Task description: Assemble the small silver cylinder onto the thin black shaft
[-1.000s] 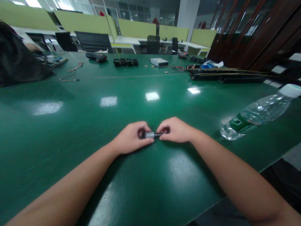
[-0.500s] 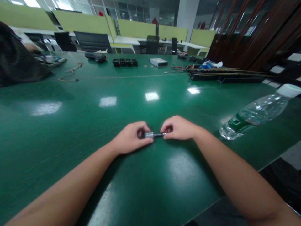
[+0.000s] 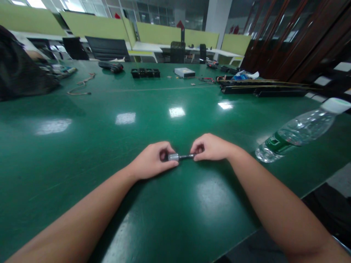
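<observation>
My left hand is closed around a small silver metal cylinder, pinching it between thumb and fingers. From the cylinder's right end runs a thin dark shaft, lying roughly level just over the green table. At the shaft's far tip, the thumb and fingers of my right hand are pressed together on it. What kind of part this is I cannot make out. Its left end is hidden in my left hand, and the right fingertips partly cover the tip.
A clear plastic bottle with a green label stands right of my right forearm. Along the far side are a white box, a row of black parts, a cord and black rails. A dark bag sits far left.
My right hand has shifted slightly right along the shaft, and more of the shaft shows between the hands. My left hand and the cylinder have stayed nearly in place.
</observation>
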### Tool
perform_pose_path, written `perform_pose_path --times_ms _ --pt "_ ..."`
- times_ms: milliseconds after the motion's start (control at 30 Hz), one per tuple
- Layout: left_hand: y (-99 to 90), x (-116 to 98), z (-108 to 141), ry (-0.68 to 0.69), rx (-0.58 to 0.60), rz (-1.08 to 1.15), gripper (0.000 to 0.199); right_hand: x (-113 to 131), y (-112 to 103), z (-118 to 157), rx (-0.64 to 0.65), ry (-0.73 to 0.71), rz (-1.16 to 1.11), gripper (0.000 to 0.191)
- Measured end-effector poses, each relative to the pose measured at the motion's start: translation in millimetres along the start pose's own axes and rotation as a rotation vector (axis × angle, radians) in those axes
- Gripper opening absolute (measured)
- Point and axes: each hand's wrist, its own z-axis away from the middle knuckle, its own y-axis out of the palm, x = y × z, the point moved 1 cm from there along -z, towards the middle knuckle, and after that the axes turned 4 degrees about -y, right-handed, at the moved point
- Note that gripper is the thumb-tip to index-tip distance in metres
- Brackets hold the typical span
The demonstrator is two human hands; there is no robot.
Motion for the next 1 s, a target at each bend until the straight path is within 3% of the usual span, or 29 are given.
perform_pose_path --times_ms 233,633,867,1000 --pt "-0.4 0 0 -0.006 -0.004 -0.009 0.031 -9 -13 7 -0.019 0.134 0.02 0.021" --pt "2.6 1 -1 -0.003 -0.005 0.014 0.03 1 5 -2 -0.027 -0.007 -0.037 0.021" --pt "3.7 -2 -3 0.02 0.002 -0.002 0.032 5 21 -8 -0.118 -0.146 0.031 0.02" --pt "3.2 0 -2 0.036 0.007 0.004 0.032 4 23 -10 -0.131 -0.156 0.048 0.019"
